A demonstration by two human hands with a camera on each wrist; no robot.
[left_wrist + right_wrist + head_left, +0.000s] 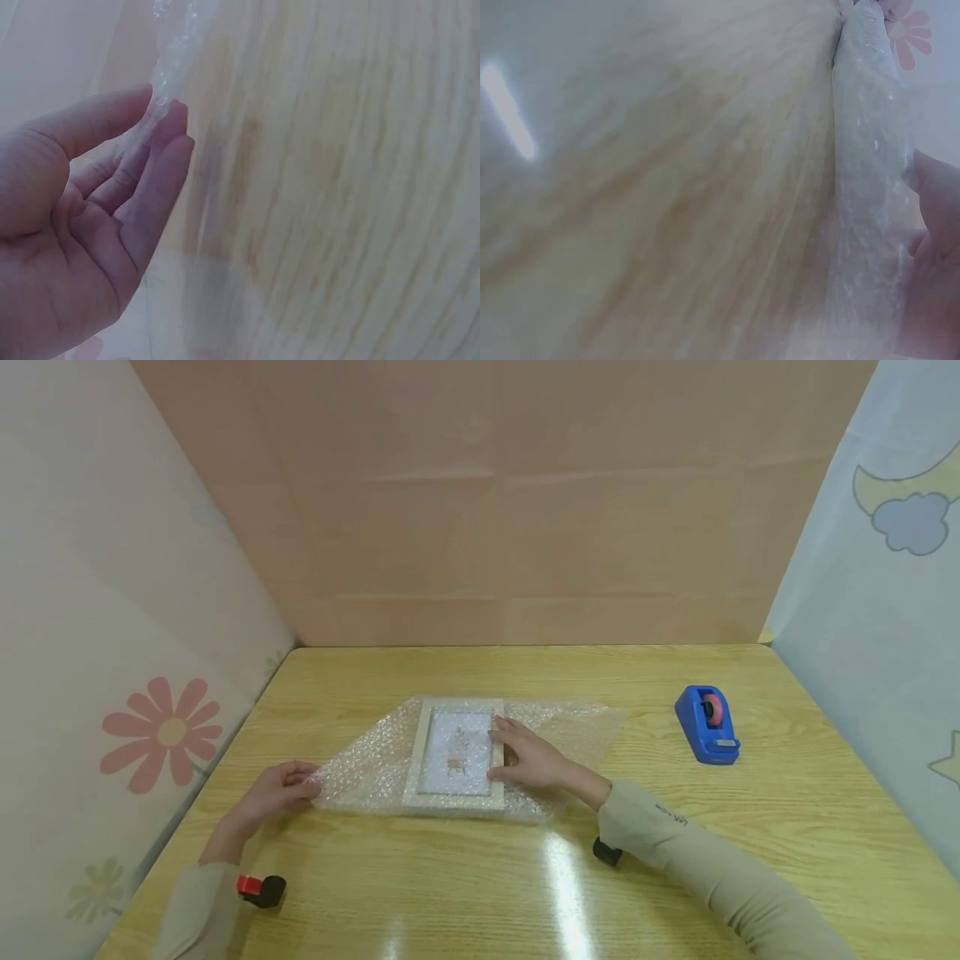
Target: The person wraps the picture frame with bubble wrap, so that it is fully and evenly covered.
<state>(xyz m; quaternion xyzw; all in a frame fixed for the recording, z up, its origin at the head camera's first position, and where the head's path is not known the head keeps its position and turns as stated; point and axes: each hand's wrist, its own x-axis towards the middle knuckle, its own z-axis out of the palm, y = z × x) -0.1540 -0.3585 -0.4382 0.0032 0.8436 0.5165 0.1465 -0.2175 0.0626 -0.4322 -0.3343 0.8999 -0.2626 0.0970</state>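
A white picture frame (459, 752) with a small drawing in it lies in the middle of the wooden table. Clear bubble wrap (360, 768) surrounds it, spreading to a point on the left and out to the right. My left hand (281, 789) pinches the left corner of the wrap; in the left wrist view its thumb and fingertips meet the bubbly edge. My right hand (532, 758) rests on the frame's right side, fingers extended over the border. Along the frame's near side, the right wrist view shows wrap (870, 180) over the edge.
A blue tape dispenser (707, 727) with a pink roll stands on the table (637, 893) to the right. Patterned panels rise at left and right, with a plain pinkish-brown sheet (495, 510) behind the table.
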